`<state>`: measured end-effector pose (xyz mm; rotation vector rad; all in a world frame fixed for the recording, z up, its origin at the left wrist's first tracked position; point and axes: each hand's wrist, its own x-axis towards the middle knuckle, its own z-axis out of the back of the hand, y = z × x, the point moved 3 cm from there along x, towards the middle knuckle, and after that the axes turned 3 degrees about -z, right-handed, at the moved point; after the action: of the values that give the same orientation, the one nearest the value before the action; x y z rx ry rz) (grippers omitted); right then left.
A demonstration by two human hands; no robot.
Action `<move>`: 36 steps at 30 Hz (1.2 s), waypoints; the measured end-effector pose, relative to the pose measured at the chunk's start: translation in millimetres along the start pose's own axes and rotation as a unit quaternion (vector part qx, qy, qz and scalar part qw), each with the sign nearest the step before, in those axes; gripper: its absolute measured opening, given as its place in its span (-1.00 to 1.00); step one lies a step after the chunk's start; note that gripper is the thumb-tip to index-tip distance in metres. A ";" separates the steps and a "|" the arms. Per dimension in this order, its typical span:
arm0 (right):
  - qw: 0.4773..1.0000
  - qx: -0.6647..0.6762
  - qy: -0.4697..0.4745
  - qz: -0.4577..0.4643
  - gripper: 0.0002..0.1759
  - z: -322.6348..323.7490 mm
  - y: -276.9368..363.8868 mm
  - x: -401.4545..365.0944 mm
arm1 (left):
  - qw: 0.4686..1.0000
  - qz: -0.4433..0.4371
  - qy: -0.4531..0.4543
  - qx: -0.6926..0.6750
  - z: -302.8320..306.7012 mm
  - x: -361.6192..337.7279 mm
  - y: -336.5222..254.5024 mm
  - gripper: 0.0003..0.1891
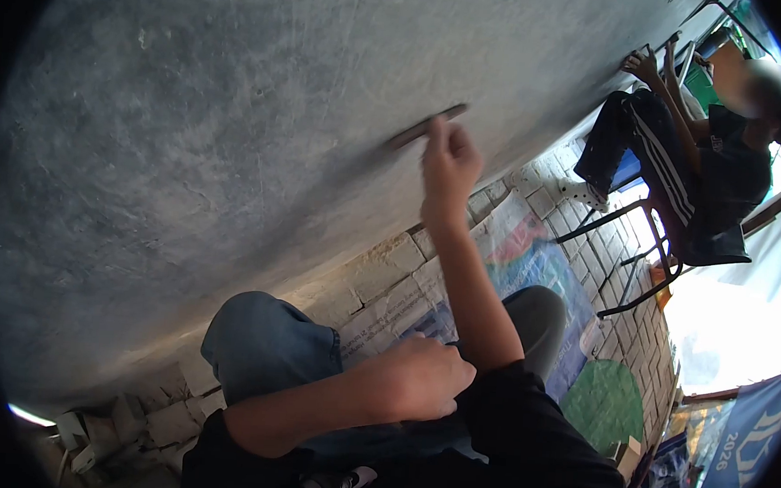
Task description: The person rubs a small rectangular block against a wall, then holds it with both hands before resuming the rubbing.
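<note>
A large grey surface (238,100) with pale smudges and streaks fills the upper left of the head view. My right hand (452,163) is closed around a thin, dark flat tool (426,126), whose edge lies at or close to that surface; motion blurs it slightly. Nearer to me, my left hand (427,378) is curled with its fingers folded, beside my right forearm and above my lap. Whether anything is inside that fist is hidden.
At the upper right a person (735,167) sits on a metal-framed chair (636,250), hands at the grey surface's far end. Brick paving (385,266), a printed sheet (533,253) and a green round mat (604,405) lie below. A blue banner (750,436) hangs at the lower right.
</note>
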<state>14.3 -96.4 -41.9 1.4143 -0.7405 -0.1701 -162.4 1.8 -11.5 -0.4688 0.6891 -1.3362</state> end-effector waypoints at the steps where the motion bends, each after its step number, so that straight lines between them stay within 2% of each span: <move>1: 0.991 0.076 -0.040 -0.101 -0.63 11.3 4.7 18.6 | 1.000 0.001 -0.001 -0.001 0.6 -2.0 -0.2 -0.72; 2: 0.991 0.073 -0.038 -0.104 -0.63 21.4 6.0 41.4 | 1.000 0.008 -0.010 -0.002 2.3 -5.2 -2.3 -0.72; 4: 0.970 0.136 -0.120 -0.163 -0.63 40.9 6.7 68.8 | 1.000 0.012 -0.012 -0.003 2.8 -7.6 -6.5 -0.72; 6: 0.979 0.111 -0.098 -0.144 -0.63 28.7 5.5 34.4 | 1.000 -0.008 0.012 -0.023 4.9 -8.4 -7.5 -0.72; 8: 0.998 -0.020 0.049 -0.023 -0.64 -1.8 11.2 -19.7 | 1.000 -0.012 -0.004 -0.018 8.9 -9.3 -4.7 -0.73; 9: 0.998 -0.021 0.049 -0.025 -0.64 -0.9 6.9 -14.4 | 1.000 -0.015 -0.018 -0.016 9.6 -9.7 -3.8 -0.73; 11: 0.998 0.018 -0.054 -0.019 -0.63 10.1 -2.6 13.5 | 1.000 -0.001 -0.019 -0.010 9.0 -11.8 -5.3 -0.74; 13: 0.979 0.084 -0.113 -0.146 -0.63 39.8 -5.0 58.8 | 1.000 0.014 -0.022 -0.007 7.5 -16.0 -8.2 -0.74; 14: 0.978 0.081 -0.115 -0.151 -0.63 41.8 -8.2 53.5 | 0.999 -0.008 -0.034 -0.013 7.0 -19.1 -11.4 -0.74; 16: 0.992 0.020 -0.090 -0.085 -0.63 34.9 -6.0 45.1 | 0.998 -0.027 -0.047 -0.015 9.5 -22.1 -12.7 -0.74; 17: 0.997 -0.054 -0.057 0.015 -0.65 22.8 -10.9 19.6 | 0.999 -0.034 -0.029 -0.006 10.4 -20.6 -13.2 -0.75; 20: 1.000 -0.027 -0.004 0.009 -0.65 -7.9 -4.1 -36.9 | 1.000 -0.020 -0.004 0.006 6.8 -12.5 -11.2 -0.75; 21: 0.997 -0.058 -0.033 0.040 -0.64 2.9 -14.8 -12.9 | 1.000 0.002 0.004 0.010 4.7 -11.4 -8.7 -0.75; 23: 0.988 0.035 -0.118 -0.088 -0.63 37.3 -26.3 53.5 | 1.000 0.003 -0.018 0.002 3.0 -18.5 -10.8 -0.75; 24: 0.988 0.033 -0.119 -0.093 -0.63 41.7 -25.5 58.4 | 0.999 0.003 -0.037 0.000 3.1 -21.4 -12.7 -0.75; 26: 0.991 -0.003 -0.113 -0.072 -0.62 45.2 -22.1 65.7 | 1.000 -0.017 -0.019 0.004 4.0 -22.8 -15.4 -0.75; 27: 0.996 -0.036 -0.073 -0.039 -0.63 30.8 -4.8 30.1 | 0.999 -0.038 -0.008 0.009 5.3 -22.4 -16.5 -0.76; 28: 0.993 -0.102 -0.028 0.054 -0.63 16.3 -6.7 1.2 | 0.999 -0.038 -0.009 0.011 5.9 -19.6 -15.3 -0.76; 30: 0.998 -0.048 0.007 0.028 -0.63 -0.9 -7.8 -26.5 | 1.000 0.000 0.011 0.016 3.9 -12.4 -8.6 -0.76; 31: 0.998 -0.050 0.004 0.024 -0.63 6.6 -8.2 -11.2 | 1.000 -0.002 0.015 0.014 3.3 -13.2 -8.9 -0.76; 33: 0.993 0.005 -0.099 -0.066 -0.63 31.6 -14.2 38.6 | 0.999 0.006 -0.021 0.044 5.6 -17.4 -11.9 -0.75; 36: 0.990 0.017 -0.124 -0.064 -0.62 36.2 -14.0 51.2 | 1.000 -0.022 -0.022 -0.002 7.8 -22.9 -15.8 -0.76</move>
<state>37.8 -156.1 -37.1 1.4907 -0.8602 -0.4412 -170.3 20.7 9.0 -0.5173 0.6479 -1.3623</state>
